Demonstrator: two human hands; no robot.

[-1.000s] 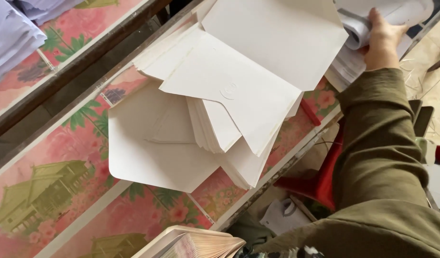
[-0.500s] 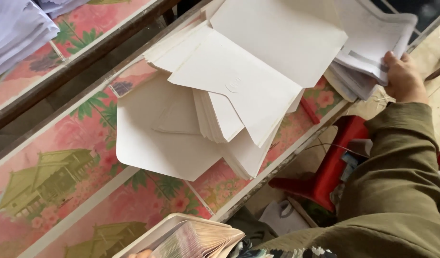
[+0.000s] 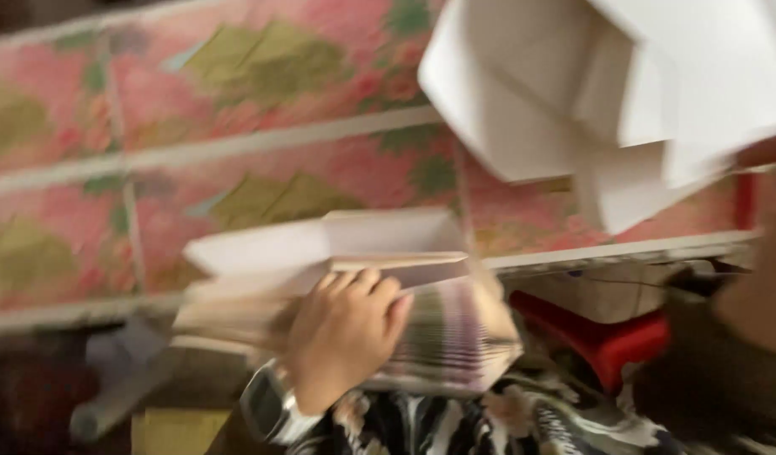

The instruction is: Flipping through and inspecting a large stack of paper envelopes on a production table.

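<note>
Left hand [image 3: 341, 333] on paper stack [image 3: 337, 278]

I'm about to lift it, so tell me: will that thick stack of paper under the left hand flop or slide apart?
The stack would probably sag and fan: its many thin edges already splay beside the left hand. It is likely heavy for its size, and loose sheets may slip.

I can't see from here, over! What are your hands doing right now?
Left hand gripping a thick stack of paper at the table edge. Right hand not clearly in view, frame blurred. White envelopes piled on the flowered tablecloth.
</note>
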